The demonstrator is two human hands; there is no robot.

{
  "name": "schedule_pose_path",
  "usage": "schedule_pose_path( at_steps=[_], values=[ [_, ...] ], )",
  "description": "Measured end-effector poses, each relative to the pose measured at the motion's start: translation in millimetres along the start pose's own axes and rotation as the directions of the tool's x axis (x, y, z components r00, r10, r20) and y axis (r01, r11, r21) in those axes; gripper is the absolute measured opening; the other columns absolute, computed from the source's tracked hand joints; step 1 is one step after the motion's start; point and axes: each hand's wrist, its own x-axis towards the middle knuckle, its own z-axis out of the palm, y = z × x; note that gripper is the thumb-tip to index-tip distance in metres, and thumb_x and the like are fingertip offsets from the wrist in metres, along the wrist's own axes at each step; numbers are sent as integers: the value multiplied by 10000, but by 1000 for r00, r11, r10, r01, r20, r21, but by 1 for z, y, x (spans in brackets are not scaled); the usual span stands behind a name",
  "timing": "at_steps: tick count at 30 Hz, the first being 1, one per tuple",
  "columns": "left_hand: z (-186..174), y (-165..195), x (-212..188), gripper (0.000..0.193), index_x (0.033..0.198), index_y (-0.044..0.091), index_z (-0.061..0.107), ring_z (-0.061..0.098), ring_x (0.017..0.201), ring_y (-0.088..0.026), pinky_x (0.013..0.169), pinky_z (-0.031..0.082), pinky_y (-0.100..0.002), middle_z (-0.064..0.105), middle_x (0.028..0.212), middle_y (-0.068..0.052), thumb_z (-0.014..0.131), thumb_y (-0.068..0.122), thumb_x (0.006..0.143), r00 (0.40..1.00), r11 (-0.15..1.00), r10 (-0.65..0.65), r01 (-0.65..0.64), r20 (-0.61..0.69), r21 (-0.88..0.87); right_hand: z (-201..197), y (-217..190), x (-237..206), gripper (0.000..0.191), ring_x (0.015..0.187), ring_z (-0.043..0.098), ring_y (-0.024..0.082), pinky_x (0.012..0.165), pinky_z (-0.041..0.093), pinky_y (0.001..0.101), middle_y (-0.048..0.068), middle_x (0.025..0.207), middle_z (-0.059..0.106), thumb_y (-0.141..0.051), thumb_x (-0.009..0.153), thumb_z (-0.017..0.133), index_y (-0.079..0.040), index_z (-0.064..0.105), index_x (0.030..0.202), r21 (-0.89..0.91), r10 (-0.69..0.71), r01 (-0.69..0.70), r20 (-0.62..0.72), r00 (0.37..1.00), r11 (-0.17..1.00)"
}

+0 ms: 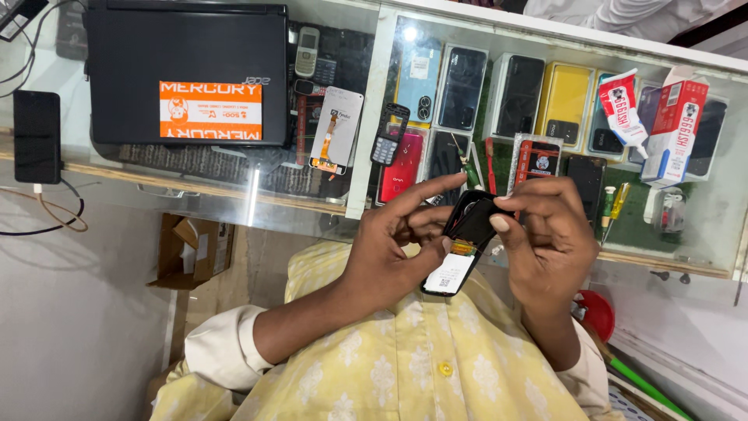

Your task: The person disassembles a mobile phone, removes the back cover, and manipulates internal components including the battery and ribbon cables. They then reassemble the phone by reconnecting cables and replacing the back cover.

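Both my hands hold a small black phone (461, 248) with its back open, showing a white label and an orange flex strip inside. My left hand (393, 245) cradles it from the left, thumb against its lower body and index finger stretched over its top edge. My right hand (545, 234) grips the upper right side, thumb pressed on the black cover. The phone hangs above my yellow patterned shirt (405, 366), just in front of the glass counter (257, 195).
On the counter lie a closed black laptop (187, 47) with an orange sticker, a black phone (37, 136) on a cable, a white screen part (336, 129), a keypad frame (388, 134), a red-white glue tube (623, 109) and box (674, 129), and a yellow screwdriver (619, 199). Several phones sit under the glass.
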Motion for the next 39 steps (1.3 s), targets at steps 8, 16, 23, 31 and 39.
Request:
schedule_pose_path(
  at_steps=[8, 16, 23, 31, 39],
  values=[
    [2, -2, 0, 634, 1549, 28, 466, 653, 1011, -20, 869, 542, -207, 762, 1215, -103, 543, -132, 940, 999, 1000, -8, 8, -46, -9, 4, 0, -2, 141, 890, 588, 38, 734, 480, 164, 53, 1186, 555, -4, 1000, 737, 45, 657, 1106, 20, -33, 33, -9, 999, 999],
    [2, -3, 0, 684, 1578, 41, 429, 629, 875, -13, 732, 502, -192, 762, 1181, -99, 587, -112, 931, 999, 1000, -14, 14, -29, 0, 4, 7, -2, 147, 907, 566, 52, 772, 464, 181, 47, 1149, 553, 18, 1016, 730, 50, 665, 1145, 43, -76, 75, 11, 997, 996],
    [4, 4, 5, 695, 1571, 51, 440, 648, 914, -18, 758, 536, -200, 758, 1210, -102, 625, -102, 919, 1000, 999, 3, -2, -28, 34, 4, 5, 4, 139, 1000, 617, 84, 857, 517, 208, 53, 1188, 563, 24, 986, 720, 48, 662, 1110, 56, -65, 66, -25, 998, 996],
    [9, 16, 4, 713, 1604, 65, 407, 643, 950, -9, 759, 521, -182, 750, 1238, -98, 632, -97, 946, 1000, 1000, 2, -2, 3, 10, -2, -3, 7, 129, 1047, 628, 104, 933, 524, 215, 67, 1166, 581, 13, 1031, 753, 58, 661, 1109, 143, -93, 96, -27, 995, 985],
    [11, 24, 5, 725, 1609, 71, 405, 658, 931, -12, 732, 529, -179, 766, 1209, -103, 638, -94, 943, 1000, 999, 3, -3, 2, 48, -4, -9, 10, 136, 1010, 604, 100, 916, 512, 210, 75, 1157, 584, 7, 1034, 768, 59, 666, 1108, 127, -97, 97, -6, 995, 987]
  ],
)
